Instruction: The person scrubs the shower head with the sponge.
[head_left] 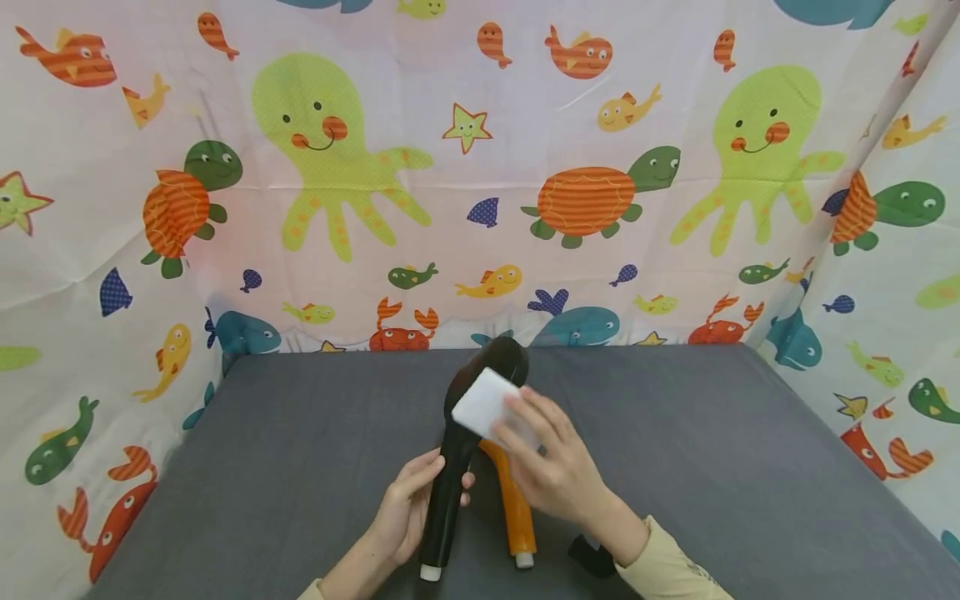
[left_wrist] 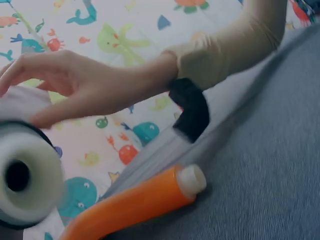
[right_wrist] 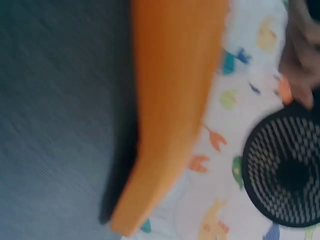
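My left hand (head_left: 401,512) grips the handle of a black shower head (head_left: 444,508), which stands tilted with its rounded head up and away from me. The left wrist view shows its white hollow connector end (left_wrist: 37,182) up close, while its round slotted face (right_wrist: 290,170) appears in the right wrist view. Between the fingers and thumb of my right hand (head_left: 558,467) is a white sponge block (head_left: 483,403), which overlaps the black head in the head view. Below that hand, an orange shower head (head_left: 514,508) with a white end lies on the table, its top hidden.
Beside the right sleeve lies a small black angled piece (head_left: 592,556), partly covered in the head view. A grey cloth (head_left: 300,458) covers the table. White curtains (head_left: 450,208) with printed sea animals hang at the back and both sides.
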